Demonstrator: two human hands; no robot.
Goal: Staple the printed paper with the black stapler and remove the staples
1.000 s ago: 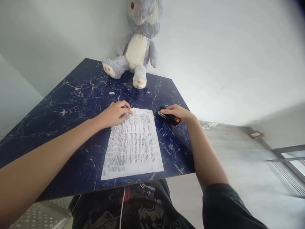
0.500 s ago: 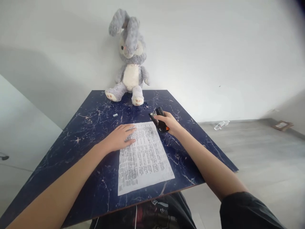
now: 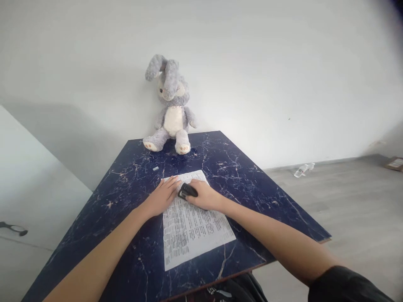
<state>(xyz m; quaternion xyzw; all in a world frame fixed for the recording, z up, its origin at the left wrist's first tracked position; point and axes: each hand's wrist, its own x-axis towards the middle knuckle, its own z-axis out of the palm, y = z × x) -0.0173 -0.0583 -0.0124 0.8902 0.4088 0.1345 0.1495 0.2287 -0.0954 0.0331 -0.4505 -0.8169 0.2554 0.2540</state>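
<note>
As it's held crosswise, the stapler (image 3: 189, 190) points left.

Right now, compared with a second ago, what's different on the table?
The right hand has carried the stapler leftward, from beside the paper to over it, close to the left hand. It keeps its hold. The left hand stays on the paper's far left part, and the toy rabbit still sits at the table's far end.
</note>
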